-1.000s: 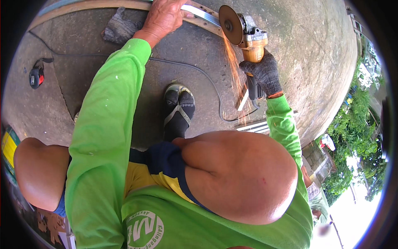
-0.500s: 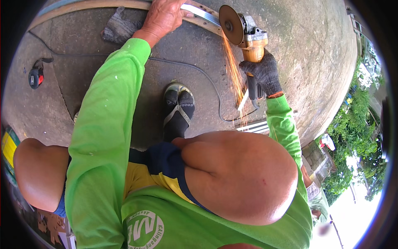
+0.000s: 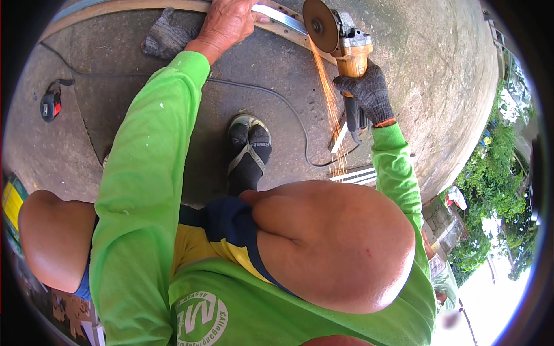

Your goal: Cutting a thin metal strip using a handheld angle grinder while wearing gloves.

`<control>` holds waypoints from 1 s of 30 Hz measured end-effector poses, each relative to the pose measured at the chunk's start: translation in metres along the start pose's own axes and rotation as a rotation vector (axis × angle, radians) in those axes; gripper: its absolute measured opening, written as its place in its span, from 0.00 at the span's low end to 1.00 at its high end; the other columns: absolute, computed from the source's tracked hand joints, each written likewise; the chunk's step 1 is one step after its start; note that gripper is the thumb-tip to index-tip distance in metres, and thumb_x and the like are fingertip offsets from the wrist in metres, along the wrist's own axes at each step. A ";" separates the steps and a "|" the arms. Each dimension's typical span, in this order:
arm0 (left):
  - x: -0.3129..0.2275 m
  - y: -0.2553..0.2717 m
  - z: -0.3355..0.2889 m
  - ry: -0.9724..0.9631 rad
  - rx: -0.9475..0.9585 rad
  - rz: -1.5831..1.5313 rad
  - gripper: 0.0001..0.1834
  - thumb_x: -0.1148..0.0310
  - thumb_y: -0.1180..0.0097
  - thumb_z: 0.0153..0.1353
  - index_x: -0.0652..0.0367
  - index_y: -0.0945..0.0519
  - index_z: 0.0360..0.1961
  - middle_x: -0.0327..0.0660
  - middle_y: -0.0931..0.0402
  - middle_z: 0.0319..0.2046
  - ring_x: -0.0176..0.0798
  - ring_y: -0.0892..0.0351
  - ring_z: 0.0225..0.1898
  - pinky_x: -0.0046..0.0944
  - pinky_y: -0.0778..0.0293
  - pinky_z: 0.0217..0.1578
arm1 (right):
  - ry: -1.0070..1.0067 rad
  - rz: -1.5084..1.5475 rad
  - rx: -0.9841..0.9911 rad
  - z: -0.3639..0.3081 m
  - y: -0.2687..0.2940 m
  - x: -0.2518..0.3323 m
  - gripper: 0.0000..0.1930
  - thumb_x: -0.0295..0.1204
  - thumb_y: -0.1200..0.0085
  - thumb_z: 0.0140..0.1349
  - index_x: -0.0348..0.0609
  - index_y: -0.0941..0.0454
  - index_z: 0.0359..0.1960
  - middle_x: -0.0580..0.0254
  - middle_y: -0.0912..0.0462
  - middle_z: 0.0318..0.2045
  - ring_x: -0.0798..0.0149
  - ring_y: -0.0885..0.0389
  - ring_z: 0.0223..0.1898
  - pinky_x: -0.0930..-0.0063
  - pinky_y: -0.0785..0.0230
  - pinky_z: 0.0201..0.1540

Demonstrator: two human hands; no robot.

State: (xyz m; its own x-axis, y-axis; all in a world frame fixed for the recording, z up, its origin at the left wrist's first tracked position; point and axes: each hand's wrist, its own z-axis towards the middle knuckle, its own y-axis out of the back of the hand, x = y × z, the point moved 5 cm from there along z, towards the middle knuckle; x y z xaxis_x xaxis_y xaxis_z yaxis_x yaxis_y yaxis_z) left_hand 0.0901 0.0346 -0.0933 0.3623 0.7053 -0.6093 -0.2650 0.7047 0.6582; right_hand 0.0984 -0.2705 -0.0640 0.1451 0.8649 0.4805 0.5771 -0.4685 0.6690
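Observation:
My right hand [image 3: 369, 92], in a dark knitted glove, is wrapped round the yellow body of an angle grinder [image 3: 353, 53]. Its brown cutting disc [image 3: 320, 26] meets the end of a shiny metal strip [image 3: 283, 19], and orange sparks [image 3: 329, 95] stream down from there toward me. Bare, my left hand [image 3: 228, 23] presses the strip onto a long wooden board [image 3: 138, 7], thumb along the metal. Its fingertips are partly cut off by the top of the view.
A grey glove [image 3: 167, 37] lies on the concrete beside my left wrist. The power cord [image 3: 271, 92] loops across the floor past my sandalled foot [image 3: 248, 144]. A tape measure [image 3: 51, 105] rests at the left. White metal strips [image 3: 355, 176] lie near my knee; a person [image 3: 441, 277] is at the right.
The grinder and my right hand have shifted slightly; the disc is a little higher and further left. Sparks still fly. My left hand stays on the strip.

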 end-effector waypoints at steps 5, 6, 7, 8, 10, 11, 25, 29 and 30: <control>0.001 -0.001 0.000 0.000 0.002 -0.010 0.09 0.77 0.38 0.48 0.61 0.27 0.29 0.49 0.29 0.32 0.57 0.29 0.39 0.53 0.33 0.42 | -0.003 0.039 0.018 -0.005 0.002 0.006 0.29 0.35 0.24 0.42 0.40 0.19 0.47 0.57 0.12 0.37 0.62 0.13 0.36 0.68 0.19 0.43; 0.000 -0.001 0.000 0.001 0.001 -0.011 0.09 0.77 0.38 0.48 0.61 0.27 0.29 0.49 0.29 0.32 0.57 0.29 0.39 0.53 0.33 0.42 | -0.004 0.038 0.018 -0.006 0.002 0.004 0.29 0.35 0.24 0.42 0.40 0.19 0.47 0.57 0.12 0.37 0.62 0.13 0.36 0.68 0.19 0.43; 0.000 -0.001 0.001 0.000 -0.003 -0.011 0.09 0.77 0.38 0.48 0.61 0.26 0.29 0.49 0.28 0.32 0.57 0.29 0.39 0.53 0.33 0.42 | 0.009 0.057 0.012 -0.007 0.002 0.001 0.29 0.35 0.24 0.42 0.40 0.19 0.47 0.57 0.12 0.37 0.61 0.13 0.36 0.68 0.19 0.43; 0.000 0.000 0.000 0.001 -0.006 -0.008 0.09 0.77 0.38 0.48 0.61 0.26 0.29 0.49 0.28 0.32 0.57 0.29 0.40 0.53 0.33 0.43 | 0.025 0.076 0.008 -0.007 0.002 0.001 0.28 0.34 0.24 0.42 0.40 0.19 0.47 0.56 0.12 0.37 0.61 0.13 0.37 0.68 0.19 0.43; 0.000 0.000 0.000 -0.002 -0.007 -0.010 0.09 0.77 0.38 0.48 0.61 0.26 0.29 0.49 0.28 0.32 0.57 0.29 0.40 0.53 0.33 0.43 | 0.020 0.033 0.008 -0.008 0.003 0.001 0.29 0.34 0.24 0.42 0.40 0.19 0.47 0.56 0.12 0.37 0.61 0.13 0.37 0.68 0.20 0.43; 0.000 0.000 0.000 -0.005 -0.008 -0.014 0.09 0.77 0.38 0.48 0.61 0.26 0.29 0.49 0.28 0.32 0.57 0.29 0.40 0.53 0.33 0.43 | 0.013 -0.010 0.007 -0.009 0.003 0.001 0.29 0.34 0.23 0.42 0.40 0.20 0.47 0.56 0.12 0.38 0.61 0.13 0.38 0.67 0.20 0.44; 0.003 -0.001 0.000 0.005 0.000 -0.009 0.10 0.75 0.36 0.48 0.61 0.26 0.30 0.49 0.28 0.32 0.57 0.29 0.40 0.53 0.33 0.43 | -0.014 -0.004 0.004 -0.019 0.003 -0.002 0.27 0.30 0.25 0.43 0.37 0.21 0.47 0.57 0.13 0.36 0.63 0.14 0.35 0.68 0.20 0.41; 0.003 0.000 -0.001 0.006 -0.006 -0.023 0.10 0.74 0.35 0.49 0.60 0.25 0.30 0.48 0.28 0.32 0.57 0.29 0.40 0.52 0.33 0.43 | -0.021 -0.007 0.044 -0.018 0.003 0.006 0.28 0.36 0.25 0.42 0.41 0.19 0.47 0.55 0.12 0.36 0.60 0.13 0.37 0.66 0.20 0.44; 0.003 0.000 -0.001 0.005 -0.004 -0.024 0.10 0.74 0.35 0.49 0.60 0.25 0.30 0.48 0.28 0.32 0.57 0.29 0.40 0.52 0.33 0.43 | -0.022 -0.006 0.043 -0.017 0.002 0.006 0.28 0.36 0.25 0.42 0.41 0.19 0.47 0.55 0.12 0.36 0.60 0.13 0.37 0.66 0.20 0.44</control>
State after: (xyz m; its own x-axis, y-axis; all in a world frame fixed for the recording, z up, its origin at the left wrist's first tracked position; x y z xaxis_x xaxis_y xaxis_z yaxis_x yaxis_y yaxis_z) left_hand 0.0904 0.0367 -0.0957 0.3639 0.6889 -0.6269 -0.2603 0.7214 0.6417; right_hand 0.0871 -0.2696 -0.0503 0.1591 0.8717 0.4634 0.6118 -0.4555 0.6467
